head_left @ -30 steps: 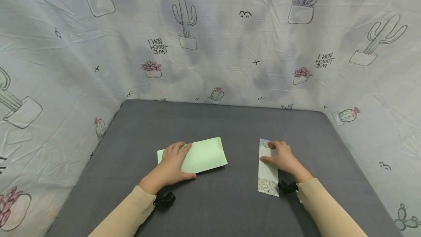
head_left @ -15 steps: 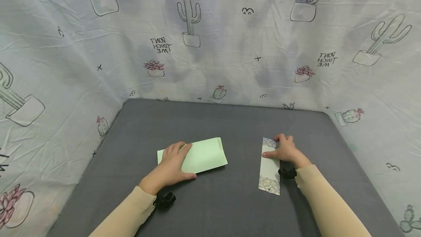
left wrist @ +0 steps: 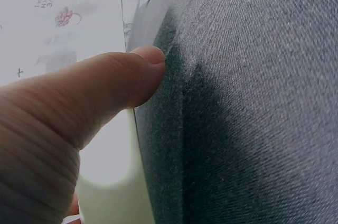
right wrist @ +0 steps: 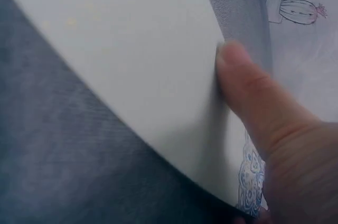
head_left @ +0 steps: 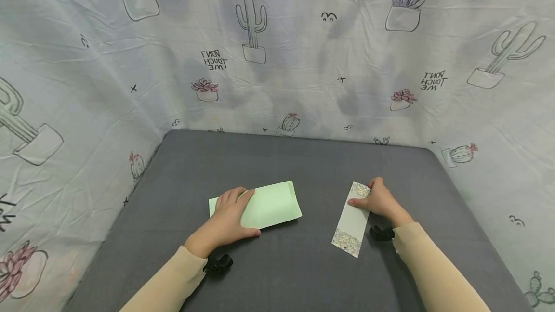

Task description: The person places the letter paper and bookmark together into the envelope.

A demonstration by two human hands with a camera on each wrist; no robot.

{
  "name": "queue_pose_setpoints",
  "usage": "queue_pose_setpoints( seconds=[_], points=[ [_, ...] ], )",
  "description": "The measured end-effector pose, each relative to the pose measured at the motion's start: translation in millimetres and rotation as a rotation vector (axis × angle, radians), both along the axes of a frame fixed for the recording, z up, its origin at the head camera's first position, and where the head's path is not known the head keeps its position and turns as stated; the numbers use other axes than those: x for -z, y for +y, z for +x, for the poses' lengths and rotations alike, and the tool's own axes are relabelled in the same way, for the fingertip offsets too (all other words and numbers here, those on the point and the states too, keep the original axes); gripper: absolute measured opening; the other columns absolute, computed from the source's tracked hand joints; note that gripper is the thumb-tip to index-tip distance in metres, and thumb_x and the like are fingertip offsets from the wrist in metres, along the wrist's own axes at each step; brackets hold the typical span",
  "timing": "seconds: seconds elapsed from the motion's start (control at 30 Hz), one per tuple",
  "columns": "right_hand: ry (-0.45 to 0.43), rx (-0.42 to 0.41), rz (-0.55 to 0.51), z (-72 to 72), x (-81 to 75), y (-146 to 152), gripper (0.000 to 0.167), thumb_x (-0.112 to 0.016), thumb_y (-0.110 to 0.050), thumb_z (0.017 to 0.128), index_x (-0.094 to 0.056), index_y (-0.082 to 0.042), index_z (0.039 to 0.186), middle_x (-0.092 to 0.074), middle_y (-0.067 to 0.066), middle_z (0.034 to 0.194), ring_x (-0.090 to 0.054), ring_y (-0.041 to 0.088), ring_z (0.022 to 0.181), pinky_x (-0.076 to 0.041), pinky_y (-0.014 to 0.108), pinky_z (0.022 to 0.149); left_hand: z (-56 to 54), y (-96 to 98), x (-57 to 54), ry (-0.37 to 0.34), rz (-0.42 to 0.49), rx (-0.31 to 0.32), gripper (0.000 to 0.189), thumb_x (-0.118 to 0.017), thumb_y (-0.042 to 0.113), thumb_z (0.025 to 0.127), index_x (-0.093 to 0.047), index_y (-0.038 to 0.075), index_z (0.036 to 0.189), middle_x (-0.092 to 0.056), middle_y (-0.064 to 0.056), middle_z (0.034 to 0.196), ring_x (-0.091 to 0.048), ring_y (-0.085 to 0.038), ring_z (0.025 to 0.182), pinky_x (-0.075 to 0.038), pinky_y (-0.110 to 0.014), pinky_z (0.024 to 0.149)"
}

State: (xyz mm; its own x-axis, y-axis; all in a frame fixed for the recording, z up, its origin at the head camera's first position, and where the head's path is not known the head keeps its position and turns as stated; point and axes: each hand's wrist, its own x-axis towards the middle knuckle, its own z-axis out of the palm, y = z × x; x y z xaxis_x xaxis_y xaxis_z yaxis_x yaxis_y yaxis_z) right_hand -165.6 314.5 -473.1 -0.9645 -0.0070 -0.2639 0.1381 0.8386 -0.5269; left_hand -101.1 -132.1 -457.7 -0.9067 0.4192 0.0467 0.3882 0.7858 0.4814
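Observation:
My left hand (head_left: 225, 218) grips a pale green paper envelope (head_left: 273, 204) across its width, with fingertips over the far edge and the thumb past the near edge. In the left wrist view the thumb (left wrist: 116, 81) crosses the envelope's edge (left wrist: 119, 192); most other fingers are hidden there. To the right, my right hand (head_left: 383, 201) holds a long white card (head_left: 353, 218) with patterned ends near its far end. The card slants across the grey surface. In the right wrist view the thumb (right wrist: 248, 76) lies on the long edge of the card (right wrist: 142, 55).
A grey cloth-covered table (head_left: 277, 273) lies under both hands. Pale fabric (head_left: 303, 61) with cactus drawings rises behind it and at both sides. Each wrist wears a black device, such as the left wrist's strap (head_left: 218, 265).
My right hand has shifted a little away and to the right, and the card has turned so its near end swings left. The left hand and envelope stay nearly still.

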Motion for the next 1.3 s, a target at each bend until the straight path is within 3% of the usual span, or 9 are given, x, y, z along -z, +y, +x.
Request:
queue_pose_setpoints(
  seconds=[0.1, 0.23, 0.37, 0.47, 0.73, 1.03, 1.3],
  points=[
    [-0.014, 0.009, -0.065, 6.0, -1.2, 8, 0.089, -0.078, -0.053, 0.076, -0.03, 0.005, 0.123, -0.048, 0.028, 0.112, -0.049, 0.034, 0.094, -0.044, 0.045, 0.076, 1.5, 1.4, -1.9, 0.007, 0.004, 0.001, 0.101, -0.081, 0.054, 0.07, -0.036, 0.01, 0.149, -0.034, -0.018, 0.144, -0.028, -0.037, 0.134, -0.017, -0.058, 0.108],
    [-0.002, -0.012, -0.127, 15.9, -9.0, 17, 0.069, -0.07, -0.044, 0.087, -0.045, 0.007, 0.127, -0.052, 0.024, 0.114, -0.051, 0.03, 0.095, -0.045, 0.042, 0.075, 3.0, 1.1, -3.5, 0.025, 0.003, -0.01, 0.102, -0.081, 0.054, 0.069, -0.036, 0.011, 0.15, -0.034, -0.017, 0.144, -0.028, -0.038, 0.134, -0.018, -0.058, 0.107],
    [-0.015, -0.013, -0.2, 25.2, -15.8, 26, 0.043, -0.06, -0.034, 0.097, -0.06, 0.003, 0.119, -0.06, 0.016, 0.108, -0.055, 0.024, 0.088, -0.046, 0.038, 0.072, 2.7, 0.9, -4.0, 0.039, 0.005, -0.017, 0.102, -0.081, 0.055, 0.069, -0.035, 0.013, 0.15, -0.035, -0.016, 0.144, -0.028, -0.037, 0.134, -0.019, -0.057, 0.107],
    [-0.028, 0.016, -0.255, 30.5, -16.8, 32, 0.036, -0.055, -0.031, 0.1, -0.063, 0.001, 0.114, -0.062, 0.011, 0.1, -0.055, 0.021, 0.081, -0.047, 0.035, 0.068, 1.8, 2.1, -4.3, 0.047, 0.011, -0.016, 0.101, -0.081, 0.055, 0.07, -0.035, 0.013, 0.15, -0.035, -0.015, 0.143, -0.028, -0.037, 0.133, -0.019, -0.057, 0.107],
    [0.015, 0.099, -0.379, 38.5, -17.0, 44, 0.039, -0.052, -0.032, 0.101, -0.057, 0.003, 0.117, -0.063, 0.01, 0.093, -0.057, 0.02, 0.078, -0.052, 0.034, 0.066, -0.1, 7.7, -7.3, 0.05, 0.014, -0.012, 0.102, -0.081, 0.055, 0.069, -0.036, 0.013, 0.15, -0.035, -0.016, 0.143, -0.028, -0.037, 0.133, -0.019, -0.057, 0.107],
    [0.079, 0.173, -0.521, 47.8, -35.3, 37, 0.046, -0.049, -0.035, 0.102, -0.05, 0.007, 0.122, -0.062, 0.007, 0.093, -0.059, 0.015, 0.075, -0.055, 0.037, 0.069, 0.8, 7.3, -6.3, 0.059, 0.013, -0.007, 0.102, -0.082, 0.054, 0.069, -0.036, 0.013, 0.15, -0.035, -0.016, 0.142, -0.029, -0.036, 0.132, -0.018, -0.057, 0.107],
    [0.176, 0.281, -0.668, 52.0, -44.9, 24, 0.042, -0.051, -0.028, 0.101, -0.046, 0.008, 0.121, -0.062, 0.001, 0.088, -0.06, 0.012, 0.074, -0.056, 0.032, 0.07, 4.5, 5.8, -5.0, 0.055, 0.012, -0.009, 0.102, -0.082, 0.055, 0.069, -0.036, 0.013, 0.15, -0.035, -0.016, 0.143, -0.029, -0.036, 0.133, -0.018, -0.057, 0.107]
  ],
)
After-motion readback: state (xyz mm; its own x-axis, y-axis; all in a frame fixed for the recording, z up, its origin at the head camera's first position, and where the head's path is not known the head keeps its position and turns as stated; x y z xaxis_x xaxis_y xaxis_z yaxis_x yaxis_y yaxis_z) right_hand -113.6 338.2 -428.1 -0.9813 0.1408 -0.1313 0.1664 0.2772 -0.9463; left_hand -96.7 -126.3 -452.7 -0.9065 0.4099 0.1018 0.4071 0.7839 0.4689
